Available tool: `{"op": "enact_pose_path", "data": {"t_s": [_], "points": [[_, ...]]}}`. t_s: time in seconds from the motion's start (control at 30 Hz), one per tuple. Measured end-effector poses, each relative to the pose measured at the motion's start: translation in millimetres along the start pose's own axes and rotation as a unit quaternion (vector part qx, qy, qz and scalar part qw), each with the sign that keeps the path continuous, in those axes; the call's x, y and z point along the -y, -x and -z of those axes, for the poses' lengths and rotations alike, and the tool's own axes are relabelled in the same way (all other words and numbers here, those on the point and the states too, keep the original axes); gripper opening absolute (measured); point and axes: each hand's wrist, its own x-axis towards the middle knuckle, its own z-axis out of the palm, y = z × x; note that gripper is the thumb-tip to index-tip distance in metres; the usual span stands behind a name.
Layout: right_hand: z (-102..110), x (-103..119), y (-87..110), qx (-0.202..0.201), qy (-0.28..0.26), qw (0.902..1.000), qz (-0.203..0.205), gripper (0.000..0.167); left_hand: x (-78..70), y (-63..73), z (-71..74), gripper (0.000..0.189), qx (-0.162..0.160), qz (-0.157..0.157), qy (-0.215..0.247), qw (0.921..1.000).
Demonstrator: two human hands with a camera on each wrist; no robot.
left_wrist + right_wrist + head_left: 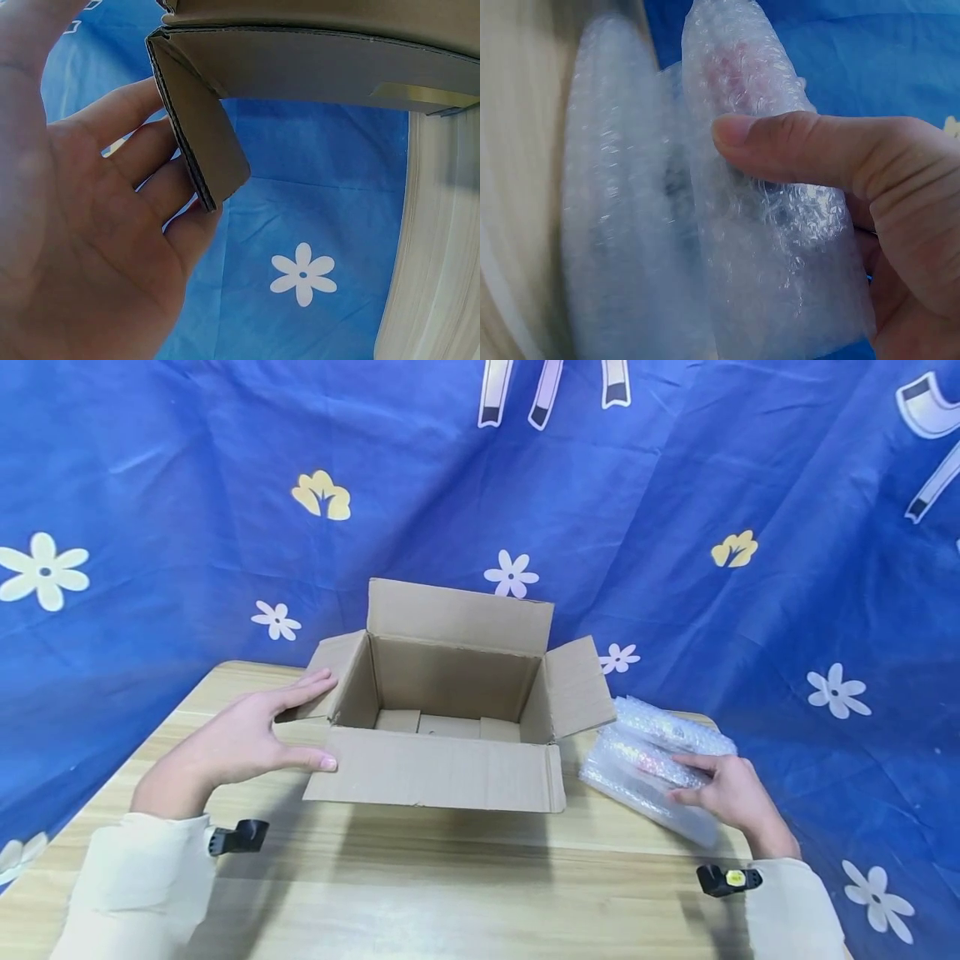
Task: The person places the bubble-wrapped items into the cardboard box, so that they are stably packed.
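An opened cardboard box (pixel 457 677) stands in the middle of the table with its four flaps folded outward. My left hand (pixel 247 739) rests at its left side, the fingers extended against the left flap (pixel 199 127) and the thumb touching the front flap (pixel 442 768). To the right of the box, my right hand (pixel 731 793) pinches a bubble-wrapped item (pixel 757 225) between thumb and fingers. Something pinkish shows through its wrapping. More bubble wrap (pixel 615 210) lies beside it, close to the held piece; what is inside is unclear.
A pale wooden table (pixel 450 893) carries the box and the bubble wrap. Behind it hangs a blue cloth (pixel 187 527) with white flowers and yellow shapes. Inside the box, its bottom flaps (pixel 450 727) show. The wrapped pieces lie near the table's right edge.
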Motion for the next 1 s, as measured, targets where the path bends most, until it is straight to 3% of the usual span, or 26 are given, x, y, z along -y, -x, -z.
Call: {"op": "enact_pose_path", "data": {"t_s": [0.5, 0.73, 1.0], "points": [[47.5, 22.5, -0.8, -0.049, 0.008, 0.9985, 0.024, 0.062, 1.8, 0.5, -1.0, 0.108, -0.004, 0.0, -0.004, 1.0], [71.2, 35.0, -3.8, -0.068, -0.001, 0.9976, 0.01, 0.057, 0.9, 1.3, -1.7, 0.108, -0.003, -0.002, 0.001, 1.0], [99.3, 52.7, -10.0, -0.095, 0.0, 0.9953, 0.022, 0.06, 0.9, 1.5, -0.9, 0.108, -0.002, -0.002, 0.001, 1.0]]}}
